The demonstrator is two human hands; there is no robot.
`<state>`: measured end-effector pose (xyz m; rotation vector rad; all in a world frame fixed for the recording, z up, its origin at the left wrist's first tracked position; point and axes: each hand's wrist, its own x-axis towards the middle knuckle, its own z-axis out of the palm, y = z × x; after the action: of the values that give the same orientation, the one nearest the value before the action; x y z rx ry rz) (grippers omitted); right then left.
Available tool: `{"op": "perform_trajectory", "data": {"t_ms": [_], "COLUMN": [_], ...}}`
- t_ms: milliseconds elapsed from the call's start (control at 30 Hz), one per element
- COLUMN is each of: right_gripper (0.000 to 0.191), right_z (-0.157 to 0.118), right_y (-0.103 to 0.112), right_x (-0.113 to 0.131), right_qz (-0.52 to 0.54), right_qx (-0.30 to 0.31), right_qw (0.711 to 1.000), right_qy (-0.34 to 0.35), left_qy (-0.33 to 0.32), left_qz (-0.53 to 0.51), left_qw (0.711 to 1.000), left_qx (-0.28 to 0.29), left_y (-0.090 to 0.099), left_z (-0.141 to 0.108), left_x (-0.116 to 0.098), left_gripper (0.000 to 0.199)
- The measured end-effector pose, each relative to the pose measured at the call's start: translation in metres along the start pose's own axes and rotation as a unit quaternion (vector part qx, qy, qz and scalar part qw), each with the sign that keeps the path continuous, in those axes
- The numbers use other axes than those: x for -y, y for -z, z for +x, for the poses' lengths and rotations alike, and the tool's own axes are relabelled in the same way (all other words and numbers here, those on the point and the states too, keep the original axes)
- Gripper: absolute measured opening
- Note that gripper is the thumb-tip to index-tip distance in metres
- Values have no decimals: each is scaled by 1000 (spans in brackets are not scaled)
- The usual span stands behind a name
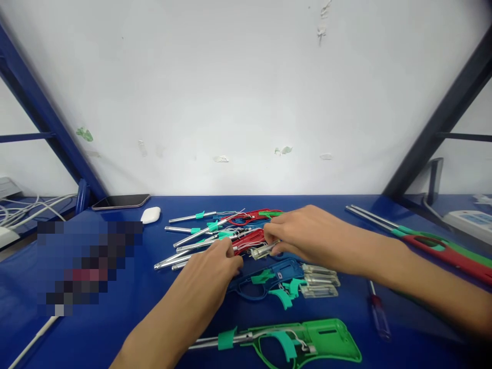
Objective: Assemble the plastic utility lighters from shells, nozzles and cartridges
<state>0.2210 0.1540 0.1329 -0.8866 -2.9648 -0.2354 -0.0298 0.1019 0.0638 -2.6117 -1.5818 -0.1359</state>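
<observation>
My right hand (288,233) pinches a clear plastic lighter tank (262,251) over the middle of the pile. My left hand (219,261) is closed beside it, above the metal tubes; what its fingers hold is hidden. Under and behind both hands lie opened gas lighters, with a red half shell (249,241) and several silver tubes (192,246) pointing left. Just in front sits a blue half shell (277,274), with teal triggers (283,297) and several loose clear tanks (319,292) at its right end. Nearest me is a green lighter half (326,338) with its tube, trigger and wires showing.
Assembled red and green lighters (434,245) lie at the right, and a screwdriver (378,312) is below my right forearm. A phone (121,201) and white earbud case (150,214) rest at the back left. A blurred-out object with a white cable (36,335) is at left.
</observation>
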Motion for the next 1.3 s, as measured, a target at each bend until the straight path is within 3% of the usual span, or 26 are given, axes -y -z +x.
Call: {"op": "perform_trajectory", "data": {"t_ms": [133, 333, 467, 567, 733, 867, 1067, 1300], "right_gripper": [20, 18, 12, 14, 23, 23, 23, 24], "right_z": [1, -1, -4, -8, -11, -11, -12, -12], "right_y": [4, 0, 1, 6, 19, 25, 24, 17], "right_x": [0, 0, -3, -3, 7, 21, 31, 26], "right_qz": [3, 14, 22, 33, 64, 87, 83, 29], "right_qx": [2, -10, -37, -49, -67, -88, -122, -172], "right_qw": [1000, 1000, 999, 998, 996, 992, 989, 984], "right_qy": [-10, 4, 11, 7, 0, 1, 11, 27], "left_qy": [4, -7, -8, 19, 82, 108, 114, 129], "left_qz": [28, 23, -31, -103, -275, -405, -524, -584], "left_qw": [1000, 1000, 998, 989, 932, 869, 807, 773], "left_qx": [6, -16, -53, -107, -222, -263, -248, -214], "left_y": [-6, -1, 1, 10, 33, 44, 54, 55], "left_z": [5, 1, -2, -5, -12, -12, -11, -9], "left_x": [-2, -7, -9, -8, -8, -16, -25, -26], "left_gripper": [4, 2, 26, 29, 22, 25, 30, 41]}}
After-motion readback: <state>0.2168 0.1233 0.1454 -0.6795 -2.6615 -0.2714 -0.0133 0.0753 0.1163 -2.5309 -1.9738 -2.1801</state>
